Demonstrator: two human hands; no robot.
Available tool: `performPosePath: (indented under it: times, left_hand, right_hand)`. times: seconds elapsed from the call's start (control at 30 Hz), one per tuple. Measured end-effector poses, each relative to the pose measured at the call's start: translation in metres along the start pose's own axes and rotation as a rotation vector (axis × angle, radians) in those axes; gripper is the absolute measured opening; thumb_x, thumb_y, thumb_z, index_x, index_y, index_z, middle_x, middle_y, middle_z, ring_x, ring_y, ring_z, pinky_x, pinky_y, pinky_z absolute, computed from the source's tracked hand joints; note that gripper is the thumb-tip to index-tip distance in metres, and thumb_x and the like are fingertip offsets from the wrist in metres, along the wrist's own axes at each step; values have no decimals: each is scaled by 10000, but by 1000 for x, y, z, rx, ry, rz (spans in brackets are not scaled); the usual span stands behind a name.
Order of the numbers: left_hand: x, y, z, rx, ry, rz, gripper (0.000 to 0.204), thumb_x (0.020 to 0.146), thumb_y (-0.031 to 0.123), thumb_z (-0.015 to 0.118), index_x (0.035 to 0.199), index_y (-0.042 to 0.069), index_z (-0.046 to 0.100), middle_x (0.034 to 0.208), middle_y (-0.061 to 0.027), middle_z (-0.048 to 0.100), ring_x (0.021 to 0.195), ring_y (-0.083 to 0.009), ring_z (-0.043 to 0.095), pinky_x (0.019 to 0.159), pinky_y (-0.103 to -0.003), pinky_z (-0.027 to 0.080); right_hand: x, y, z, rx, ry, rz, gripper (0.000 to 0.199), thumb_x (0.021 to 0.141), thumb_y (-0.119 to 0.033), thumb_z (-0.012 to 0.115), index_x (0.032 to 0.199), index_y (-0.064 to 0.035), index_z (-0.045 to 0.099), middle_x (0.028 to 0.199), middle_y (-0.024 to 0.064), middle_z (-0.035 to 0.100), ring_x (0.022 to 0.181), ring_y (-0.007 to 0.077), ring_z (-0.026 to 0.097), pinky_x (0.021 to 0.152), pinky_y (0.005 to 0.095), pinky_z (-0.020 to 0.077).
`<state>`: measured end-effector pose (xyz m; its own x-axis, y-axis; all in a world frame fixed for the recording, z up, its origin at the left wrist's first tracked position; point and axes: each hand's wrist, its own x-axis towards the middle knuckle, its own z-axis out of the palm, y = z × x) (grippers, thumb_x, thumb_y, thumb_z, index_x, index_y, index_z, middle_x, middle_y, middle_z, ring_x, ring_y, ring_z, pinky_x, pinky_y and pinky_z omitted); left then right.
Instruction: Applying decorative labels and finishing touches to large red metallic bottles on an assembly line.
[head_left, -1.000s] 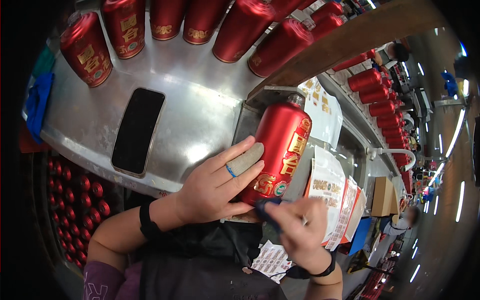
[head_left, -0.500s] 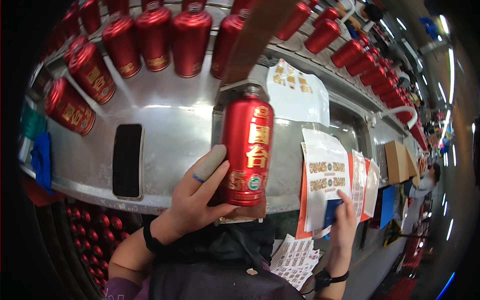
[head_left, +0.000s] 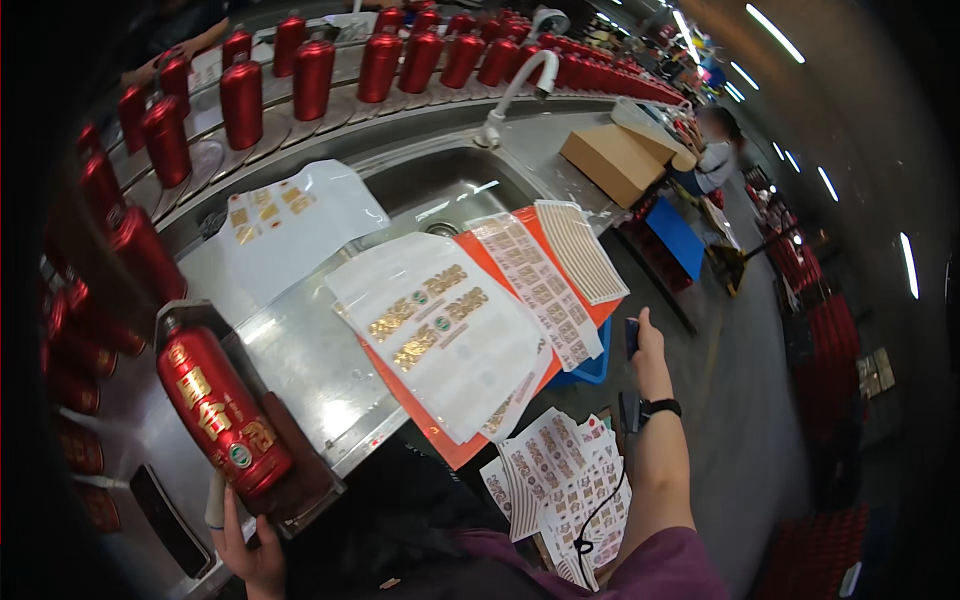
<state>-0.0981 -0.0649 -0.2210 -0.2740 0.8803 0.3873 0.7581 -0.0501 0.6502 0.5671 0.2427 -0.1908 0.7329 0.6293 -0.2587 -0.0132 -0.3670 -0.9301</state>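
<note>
My left hand (head_left: 245, 545) grips a red bottle with gold characters (head_left: 222, 408) by its lower end, holding it tilted over the steel counter (head_left: 300, 350) at the lower left. My right hand (head_left: 645, 350) is stretched out to the right past the counter edge, closed around a small dark object (head_left: 632, 337); what that object is I cannot tell. A black band sits on that wrist. Between the hands lie white label sheets with gold stickers (head_left: 440, 335) on an orange backing (head_left: 440, 440).
A row of red bottles (head_left: 300, 75) runs along the curved conveyor at the back. A steel sink (head_left: 440, 185) with a white tap (head_left: 515, 90), a cardboard box (head_left: 615, 160), sticker sheets (head_left: 560, 485) near my lap, a dark phone (head_left: 170, 520), and a person (head_left: 712, 150) far right.
The view swung to the right. The bottle went from upright in front of me to tilted at the lower left. My right hand left the label sheets and reached out to the right.
</note>
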Motion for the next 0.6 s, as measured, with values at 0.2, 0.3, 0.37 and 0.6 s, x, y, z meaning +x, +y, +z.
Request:
performPosePath:
  times: [0.2, 0.3, 0.37, 0.6]
  left_hand:
    - [5, 1, 6, -84, 106, -191, 434, 1012, 127, 514, 1400, -66, 526, 1362, -206, 591, 1276, -296, 557, 1099, -397, 391]
    - [6, -4, 8, -154, 167, -276, 420, 1014, 127, 505, 1386, -64, 542, 1328, -190, 602, 1257, -276, 564, 1085, -381, 399]
    - [6, -4, 1, -101, 153, -285, 410, 1014, 125, 501, 1376, -61, 553, 1334, -188, 598, 1259, -275, 563, 1085, -379, 399]
    - [9, -5, 2, -78, 163, -254, 381, 1017, 121, 489, 1345, -53, 578, 1351, -191, 590, 1277, -289, 555, 1103, -395, 389]
  right_hand:
    - [52, -12, 18, -23, -39, -16, 389, 910, -394, 752, 864, -9, 734, 800, 76, 688, 667, 192, 635, 625, 337, 518]
    - [57, -21, 36, -4, -57, 14, 295, 891, -272, 785, 893, 19, 734, 887, 106, 714, 726, 229, 663, 677, 363, 540]
    - [56, -27, 45, 14, -93, 47, 257, 877, -225, 796, 899, 23, 732, 908, 112, 718, 730, 239, 671, 673, 363, 544]
    - [68, -34, 48, -37, -168, -47, 144, 810, -46, 770, 900, 58, 729, 828, 117, 720, 706, 227, 682, 656, 348, 547]
